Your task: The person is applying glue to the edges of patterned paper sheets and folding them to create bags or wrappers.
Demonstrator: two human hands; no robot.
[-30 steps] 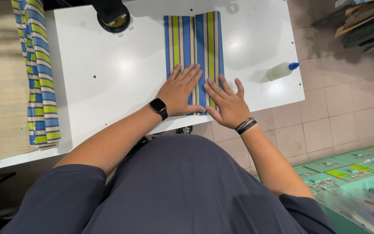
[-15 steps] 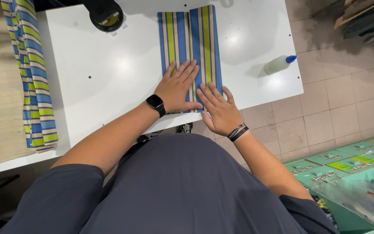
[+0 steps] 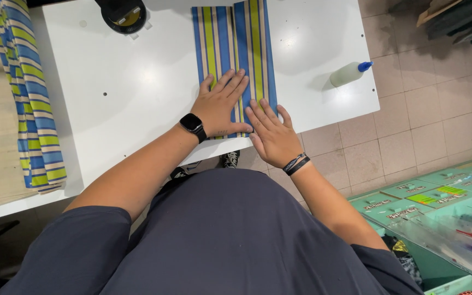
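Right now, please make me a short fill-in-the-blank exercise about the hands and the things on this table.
1. Both hands press flat on a ____ sheet.
2. The left hand has a black ____ at its wrist.
3. The bottle lying right of the sheet has a ____ cap.
4. The right hand lies at the table's ____ edge.

Missing words: striped; watch; blue; near

A glue bottle (image 3: 349,72) with a blue cap is lying on the white table (image 3: 110,93). A black round object (image 3: 121,13) is sitting at the far edge, and a striped strip (image 3: 28,98) is hanging at the left.
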